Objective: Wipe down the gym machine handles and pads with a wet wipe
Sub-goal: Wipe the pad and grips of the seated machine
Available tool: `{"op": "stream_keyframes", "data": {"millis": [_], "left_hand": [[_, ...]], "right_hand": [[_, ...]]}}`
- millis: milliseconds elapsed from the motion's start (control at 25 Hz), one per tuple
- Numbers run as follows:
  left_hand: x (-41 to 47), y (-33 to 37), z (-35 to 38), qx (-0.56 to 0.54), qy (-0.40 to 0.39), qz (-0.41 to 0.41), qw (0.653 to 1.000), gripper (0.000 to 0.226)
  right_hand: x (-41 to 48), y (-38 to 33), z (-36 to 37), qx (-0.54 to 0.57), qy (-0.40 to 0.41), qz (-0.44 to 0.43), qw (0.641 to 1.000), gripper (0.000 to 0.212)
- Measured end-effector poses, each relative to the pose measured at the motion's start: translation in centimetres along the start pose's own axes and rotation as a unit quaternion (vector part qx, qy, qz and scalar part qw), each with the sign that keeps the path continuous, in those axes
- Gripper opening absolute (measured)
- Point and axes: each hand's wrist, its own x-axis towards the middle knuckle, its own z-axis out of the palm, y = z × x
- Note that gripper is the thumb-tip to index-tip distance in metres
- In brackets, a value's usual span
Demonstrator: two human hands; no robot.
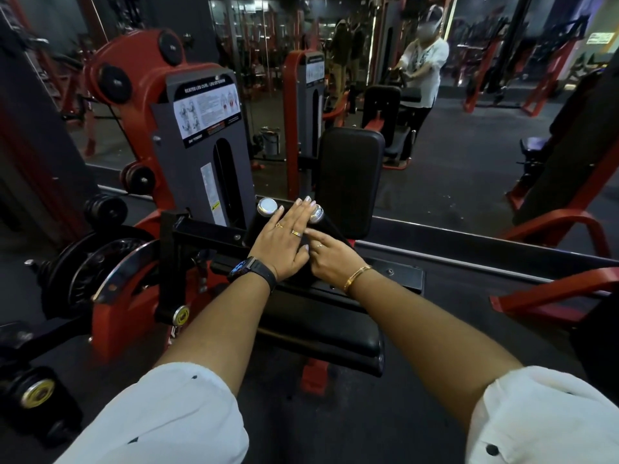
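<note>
The left hand (284, 239) lies flat, fingers straight, on the black roller pad (333, 231), the right hand (330, 259) at its 4 o'clock pokes the pad with one finger, no wet wipe shows, so press and rub slowly out to 12 o'clock

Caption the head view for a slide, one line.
Left hand lies flat on the black roller pad of a red leg-curl machine, right hand close beside it.
</note>
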Motion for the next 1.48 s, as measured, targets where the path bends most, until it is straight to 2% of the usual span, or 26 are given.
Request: {"op": "stream_keyframes", "data": {"millis": [120, 200, 240, 320, 400, 480, 600, 680, 760, 840, 880, 1000, 1040, 1080, 1160, 1200, 1240, 1280, 1320, 1400, 1440, 1480], "left_hand": [[0.0, -0.4, 0.0, 0.015, 0.005, 0.009, 1.000, 0.079], [-0.1, -0.7, 0.1, 0.026, 0.010, 0.021, 0.999, 0.080], [-0.1, -0.8, 0.2, 0.027, 0.015, 0.024, 0.999, 0.080], [-0.1, -1.0, 0.3, 0.036, 0.022, 0.025, 0.999, 0.079], [-0.2, -1.9, 0.0, 0.070, 0.042, 0.014, 0.997, 0.077], [-0.3, -3.4, -0.3, 0.066, 0.071, -0.015, 0.995, 0.075], [-1.0, -6.6, -0.4, 0.017, 0.085, -0.057, 0.995, 0.073], [-1.7, -8.6, -0.1, -0.021, 0.065, -0.065, 0.995, 0.071], [-2.3, -10.1, 0.2, -0.067, 0.018, -0.047, 0.996, 0.071], [-2.0, -10.8, 0.9, -0.101, -0.020, -0.005, 0.995, 0.072], [-1.8, -10.9, 1.2, -0.135, -0.028, 0.001, 0.990, 0.072], [-1.5, -10.7, 1.3, -0.228, -0.025, -0.020, 0.973, 0.072], [-1.7, -10.6, 1.4, -0.231, -0.019, -0.018, 0.973, 0.070], [-2.0, -10.5, 1.6, -0.230, -0.015, -0.011, 0.973, 0.069], [-2.3, -10.5, 1.7, -0.231, -0.004, 0.000, 0.973, 0.068], [-2.2, -10.6, 1.9, -0.238, 0.003, 0.001, 0.971, 0.068], [-2.2, -10.6, 1.9, -0.244, 0.009, 0.002, 0.970, 0.067], [-2.2, -10.7, 2.0, -0.250, 0.012, 0.000, 0.968, 0.067], [-2.2, -10.7, 1.9, -0.263, 0.013, -0.006, 0.965, 0.066], [-1.9, -11.0, 2.2, -0.285, 0.018, -0.016, 0.958, 0.066], [-1.8, -11.0, 2.4, -0.281, 0.025, -0.006, 0.959, 0.066], [-1.9, -11.1, 2.5, -0.270, 0.033, 0.012, 0.962, 0.066]], "right_hand": [[-1.8, -0.6, 0.4, -0.020, -0.088, -0.013, 0.996, 0.019], [-3.9, -2.0, 1.3, -0.033, -0.108, 0.000, 0.994, 0.017], [-4.6, -2.6, 1.5, -0.017, -0.096, 0.025, 0.995, 0.016], [-4.8, -3.3, 1.7, 0.059, -0.015, 0.103, 0.993, 0.020], [-3.6, -3.4, 0.5, 0.137, 0.074, 0.186, 0.970, 0.027], [-1.3, -2.9, -1.8, 0.208, 0.126, 0.292, 0.925, 0.030], [3.3, -2.9, -4.5, 0.295, 0.197, 0.496, 0.793, 0.031], [6.7, -2.9, -5.6, 0.329, 0.242, 0.571, 0.712, 0.027], [10.3, -1.9, -6.4, 0.353, 0.233, 0.616, 0.665, 0.029], [13.3, -0.4, -6.9, 0.399, 0.159, 0.646, 0.632, 0.031], [14.5, -0.3, -6.9, 0.409, 0.116, 0.645, 0.635, 0.031], [15.5, -2.4, -6.3, 0.333, 0.062, 0.582, 0.739, 0.041], [14.8, -3.2, -5.8, 0.309, 0.059, 0.575, 0.755, 0.049], [14.1, -3.8, -5.5, 0.307, 0.057, 0.592, 0.743, 0.053], [13.7, -3.6, -5.1, 0.355, 0.042, 0.663, 0.657, 0.048], [14.0, -3.0, -5.0, 0.367, 0.038, 0.683, 0.631, 0.045], [14.6, -2.5, -5.0, 0.366, 0.043, 0.685, 0.629, 0.041], [15.2, -2.3, -5.3, 0.355, 0.054, 0.674, 0.646, 0.039], [15.7, -2.4, -5.6, 0.334, 0.067, 0.651, 0.679, 0.038], [15.4, -3.8, -5.6, 0.268, 0.070, 0.584, 0.763, 0.045], [14.6, -4.7, -5.3, 0.246, 0.069, 0.566, 0.784, 0.050], [13.8, -5.3, -4.9, 0.229, 0.067, 0.570, 0.786, 0.052]]}}
